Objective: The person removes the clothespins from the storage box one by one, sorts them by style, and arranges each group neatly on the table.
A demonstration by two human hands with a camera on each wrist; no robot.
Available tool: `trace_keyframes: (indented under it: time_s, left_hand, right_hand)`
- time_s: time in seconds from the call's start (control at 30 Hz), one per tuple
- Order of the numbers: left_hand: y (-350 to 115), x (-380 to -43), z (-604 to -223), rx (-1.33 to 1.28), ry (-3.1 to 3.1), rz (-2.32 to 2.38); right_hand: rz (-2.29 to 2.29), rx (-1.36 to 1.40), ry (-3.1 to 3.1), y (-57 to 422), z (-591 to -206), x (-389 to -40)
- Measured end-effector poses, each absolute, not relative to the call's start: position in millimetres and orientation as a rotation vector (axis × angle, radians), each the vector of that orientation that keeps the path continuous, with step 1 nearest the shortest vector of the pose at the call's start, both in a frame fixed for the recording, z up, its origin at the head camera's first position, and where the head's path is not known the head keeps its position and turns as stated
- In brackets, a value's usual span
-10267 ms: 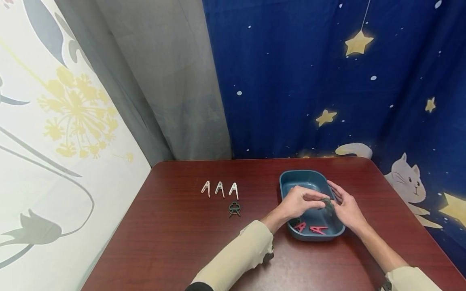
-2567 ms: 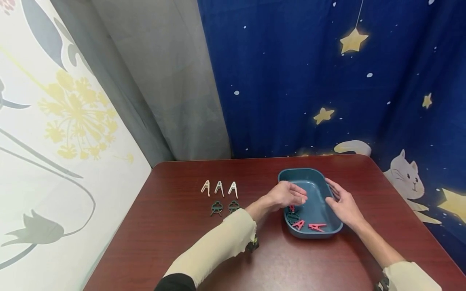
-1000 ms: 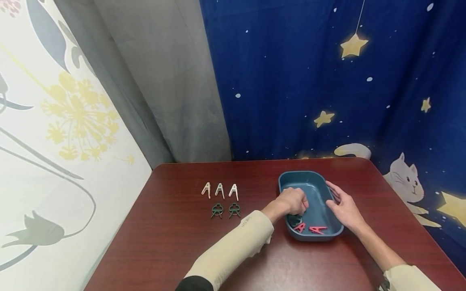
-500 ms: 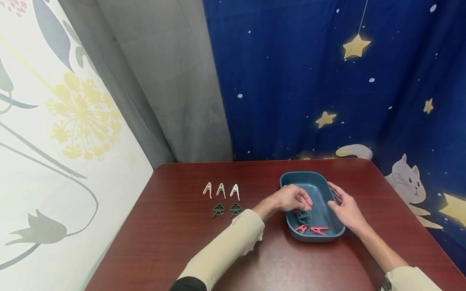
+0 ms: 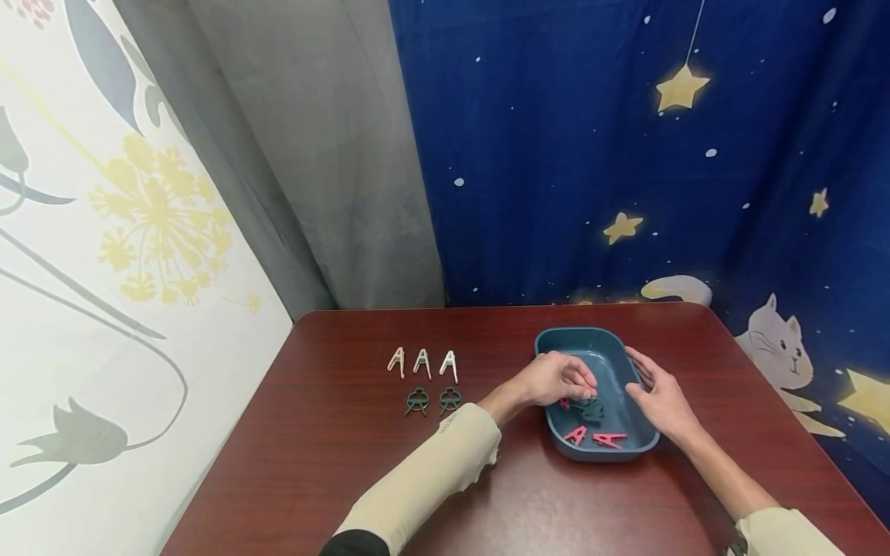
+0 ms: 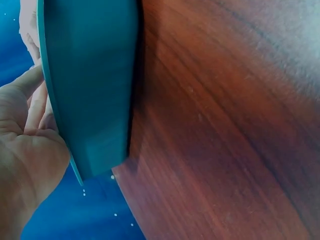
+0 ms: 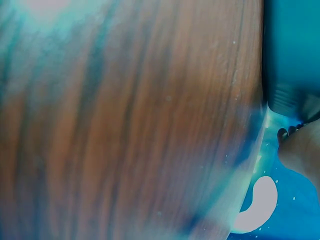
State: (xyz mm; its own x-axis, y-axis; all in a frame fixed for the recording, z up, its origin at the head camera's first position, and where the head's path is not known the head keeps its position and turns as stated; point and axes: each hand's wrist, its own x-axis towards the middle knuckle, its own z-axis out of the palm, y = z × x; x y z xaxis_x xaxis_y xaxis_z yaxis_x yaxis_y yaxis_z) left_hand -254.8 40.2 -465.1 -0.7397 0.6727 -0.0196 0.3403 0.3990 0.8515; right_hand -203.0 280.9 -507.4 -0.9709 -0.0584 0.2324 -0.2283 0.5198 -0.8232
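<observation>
In the head view my left hand (image 5: pixel 562 378) reaches over the left rim of a blue plastic basin (image 5: pixel 580 332). Its thumb and fingertips pinch a dark green clip (image 5: pixel 591 411), partly covered by the fingers. Two pink clothespins (image 5: pixel 609 440) lie on the basin floor near the front; a bit of another pink one (image 5: pixel 565 403) shows under the hand. My right hand (image 5: pixel 664 398) holds the basin's right rim, thumb over the edge and fingers along the outside. The left wrist view shows the left hand (image 6: pixel 30 150) at the basin wall (image 6: pixel 90 100), clip hidden.
Left of the basin, three pale clothespins (image 5: pixel 422 363) stand in a row on the red-brown table (image 5: pixel 334 448). In front of them lie two green clips (image 5: pixel 417 401) side by side. A blue star-patterned curtain (image 5: pixel 542 170) hangs behind the table.
A second green clip has joined the first on the table. My left hand has gone back into the basin and shifted a green clip right, off the pink clothespins. The right hand keeps its place.
</observation>
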Motion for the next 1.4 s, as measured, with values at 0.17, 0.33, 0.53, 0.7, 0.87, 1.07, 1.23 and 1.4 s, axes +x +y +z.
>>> trace_keyframes:
  time_s: [0.17,0.33,0.53,0.7,0.87,1.07,1.23,1.4]
  left_hand:
    - [39,-252,-467,0.852,2.327,1.323]
    - [39,-250,-469,0.846,2.311,1.39]
    - [36,-248,-470,0.817,2.29,1.503]
    - [32,-247,-467,0.772,2.325,1.542]
    - [27,-248,-464,0.769,2.379,1.532]
    - [19,-252,-463,0.788,2.311,1.67]
    - [9,-254,-463,0.695,2.259,1.794]
    - [-1,-256,-462,0.538,2.195,1.919]
  right_hand:
    - [1.43,0.248,-2.585,280,-507,-204]
    - [1.424,0.235,-2.603,281,-507,-205]
    - [1.434,0.241,-2.596,281,-508,-206]
    - [1.411,0.207,-2.628,280,-507,-205]
    - [1.387,0.186,-2.662,280,-506,-205]
    - [1.394,0.202,-2.636,282,-509,-204]
    - [1.396,0.214,-2.625,282,-510,-203]
    - [1.391,0.211,-2.632,282,-509,-202]
